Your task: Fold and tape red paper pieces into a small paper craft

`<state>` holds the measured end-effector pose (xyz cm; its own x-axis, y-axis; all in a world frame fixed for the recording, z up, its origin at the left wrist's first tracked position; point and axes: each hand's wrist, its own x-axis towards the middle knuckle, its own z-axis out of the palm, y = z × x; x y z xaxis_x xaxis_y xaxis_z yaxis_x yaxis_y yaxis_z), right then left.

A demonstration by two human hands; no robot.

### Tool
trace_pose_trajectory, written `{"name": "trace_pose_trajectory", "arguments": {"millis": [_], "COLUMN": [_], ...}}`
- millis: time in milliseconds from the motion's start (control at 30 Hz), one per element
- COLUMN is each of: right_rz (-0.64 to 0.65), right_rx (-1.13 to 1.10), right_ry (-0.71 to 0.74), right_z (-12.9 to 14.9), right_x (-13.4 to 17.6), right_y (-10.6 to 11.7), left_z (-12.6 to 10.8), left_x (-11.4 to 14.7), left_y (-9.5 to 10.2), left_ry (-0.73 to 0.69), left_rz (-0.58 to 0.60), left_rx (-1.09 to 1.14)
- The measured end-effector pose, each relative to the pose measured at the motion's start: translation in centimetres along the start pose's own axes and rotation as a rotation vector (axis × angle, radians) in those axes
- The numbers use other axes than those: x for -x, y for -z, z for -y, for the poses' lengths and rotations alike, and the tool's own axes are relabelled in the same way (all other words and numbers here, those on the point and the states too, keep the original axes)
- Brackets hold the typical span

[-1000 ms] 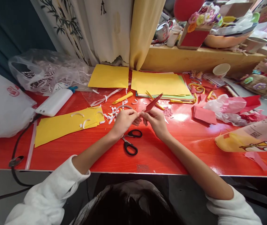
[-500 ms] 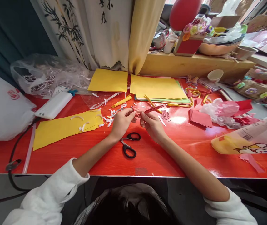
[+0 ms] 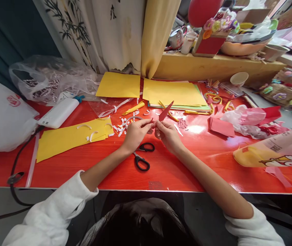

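Note:
Between my two hands is a narrow, pointed piece of red paper (image 3: 166, 112), its tip sticking up and to the right. My right hand (image 3: 168, 134) pinches it near its lower end. The fingertips of my left hand (image 3: 136, 134) are closed at the same end of the red paper, close against the right fingers. Black-handled scissors (image 3: 142, 163) lie on the table just below my hands, their blades partly hidden under my left hand. Small white paper scraps (image 3: 120, 129) and a tape ring (image 3: 133, 119) lie beside my left hand.
Yellow sheets (image 3: 174, 92) lie at the back of the red table (image 3: 176, 174), with yellow strips (image 3: 74, 139) at left. Red paper squares (image 3: 221, 127) and crumpled tissue (image 3: 245, 119) are at right, near a printed cup (image 3: 271, 148). A white power bank (image 3: 58, 112) lies left.
The red paper has turned so its point now stands more upright and its broad face shows. Both hands remain close together around its end. The view has tilted slightly downward.

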<state>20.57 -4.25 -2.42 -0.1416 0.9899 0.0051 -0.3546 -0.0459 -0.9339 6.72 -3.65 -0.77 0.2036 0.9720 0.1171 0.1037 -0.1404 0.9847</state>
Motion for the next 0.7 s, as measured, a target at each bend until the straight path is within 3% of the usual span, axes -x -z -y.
{"name": "trace_pose_trajectory", "arguments": {"millis": [133,367,567,700], "right_rz": [-0.013,-0.025,-0.019,-0.016], "right_rx": [-0.013,0.003,-0.031,-0.093], "right_ry": [0.044,0.044,0.02,0.0], "right_z": [0.28,-0.04,0.5,0.73], "right_x": [-0.07,0.04,0.17,0.14], "right_y": [0.19,0.0,-0.11,-0.13], "left_z": [0.13,0.13,-0.01,-0.21], "left_x": [-0.2,0.04,0.06,0.21], "left_y": [0.07,0.26,0.14,0.15], "left_ry": [-0.016,-0.156,-0.152,-0.215], "left_rz": [0.024,-0.011,-0.041,-0.023], "left_rx": [0.055,-0.239,-0.123,-0.212]}}
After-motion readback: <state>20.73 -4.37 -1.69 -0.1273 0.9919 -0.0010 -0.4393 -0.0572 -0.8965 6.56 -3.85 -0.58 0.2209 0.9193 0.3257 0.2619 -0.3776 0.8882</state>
